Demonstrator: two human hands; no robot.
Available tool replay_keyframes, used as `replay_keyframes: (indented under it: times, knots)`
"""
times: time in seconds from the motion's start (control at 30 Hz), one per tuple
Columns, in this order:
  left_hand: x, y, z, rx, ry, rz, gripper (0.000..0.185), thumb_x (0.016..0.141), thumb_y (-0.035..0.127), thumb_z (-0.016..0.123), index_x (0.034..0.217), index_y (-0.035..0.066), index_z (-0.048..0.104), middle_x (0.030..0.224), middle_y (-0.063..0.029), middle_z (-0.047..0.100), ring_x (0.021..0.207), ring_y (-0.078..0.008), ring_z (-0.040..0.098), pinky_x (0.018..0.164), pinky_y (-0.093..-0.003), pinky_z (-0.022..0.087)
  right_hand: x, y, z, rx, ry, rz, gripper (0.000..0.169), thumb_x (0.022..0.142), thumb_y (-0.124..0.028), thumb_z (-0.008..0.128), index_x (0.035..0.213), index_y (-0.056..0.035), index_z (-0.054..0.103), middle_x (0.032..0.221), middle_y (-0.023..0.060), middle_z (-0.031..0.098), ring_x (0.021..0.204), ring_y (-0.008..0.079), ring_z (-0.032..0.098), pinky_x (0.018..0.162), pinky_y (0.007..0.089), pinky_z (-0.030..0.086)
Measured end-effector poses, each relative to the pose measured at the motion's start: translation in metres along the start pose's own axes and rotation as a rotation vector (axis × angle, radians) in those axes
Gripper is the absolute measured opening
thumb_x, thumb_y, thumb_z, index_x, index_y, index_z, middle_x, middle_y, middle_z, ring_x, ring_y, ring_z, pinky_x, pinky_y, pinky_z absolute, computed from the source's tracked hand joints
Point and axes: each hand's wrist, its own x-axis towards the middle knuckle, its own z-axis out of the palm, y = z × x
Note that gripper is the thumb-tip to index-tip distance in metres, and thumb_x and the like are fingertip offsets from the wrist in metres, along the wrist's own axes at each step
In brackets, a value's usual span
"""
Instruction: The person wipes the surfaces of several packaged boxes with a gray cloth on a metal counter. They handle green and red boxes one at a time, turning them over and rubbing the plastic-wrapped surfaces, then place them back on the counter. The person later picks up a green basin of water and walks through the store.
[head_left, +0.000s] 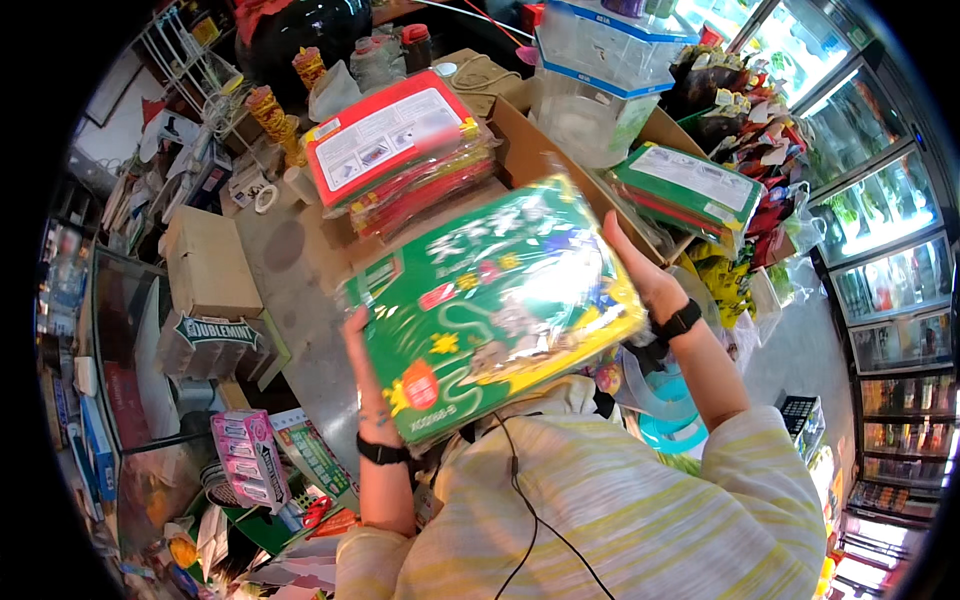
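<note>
A plastic-wrapped green and yellow pack, printed with mice and writing, is held up in front of my body. My left hand grips its left edge, and my right hand grips the right edge. Most of the fingers are hidden beneath the pack. Just past it, a stack of red wrapped packs stands on the counter with a white label panel upward. Another stack of green packs rests by the open cardboard box to the right.
Clear plastic bins stand at the back. Left on the counter are a brown carton, a Doublemint gum rack and a pink gum display. Candle-like gold-and-red columns stand behind. Lit glass-door coolers line the right side.
</note>
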Motion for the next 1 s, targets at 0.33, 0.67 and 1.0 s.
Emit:
replay_keyframes:
  times: [0.33,0.67,1.0]
  knots:
    - [0.025,-0.042,0.06,0.1,-0.386,-0.221,0.048,0.083,0.044,0.05,0.114,0.007,0.051,0.108,-0.0081,0.058,0.091,-0.0202,0.059,0.081,-0.0324,0.048,-0.077,-0.014,-0.032,0.433,0.04,-0.181,0.055,0.087,-0.043,0.051,0.121,-0.001,0.046,0.111,0.0163,0.058,0.092,0.0245,0.062,0.08,0.0373,0.052]
    - [0.059,-0.073,0.06,0.173,-0.489,-0.284,0.052,0.088,0.044,0.044,0.123,0.005,0.044,0.12,-0.0129,0.051,0.105,-0.0234,0.051,0.088,-0.0363,0.044,-0.119,0.005,-0.038,0.427,0.322,-0.334,0.056,0.078,-0.031,0.054,0.12,0.0043,0.045,0.107,0.019,0.059,0.09,0.0287,0.062,0.081,0.037,0.051]
    - [0.059,-0.072,0.039,-0.122,-0.525,-0.601,0.049,0.092,0.038,0.04,0.128,0.005,0.039,0.126,-0.0136,0.047,0.106,-0.0227,0.051,0.09,-0.0392,0.043,-0.18,-0.027,-0.094,0.178,0.79,-0.829,0.042,0.078,-0.029,0.051,0.105,0.0026,0.053,0.096,0.0142,0.061,0.08,0.0264,0.062,0.075,0.0367,0.052]
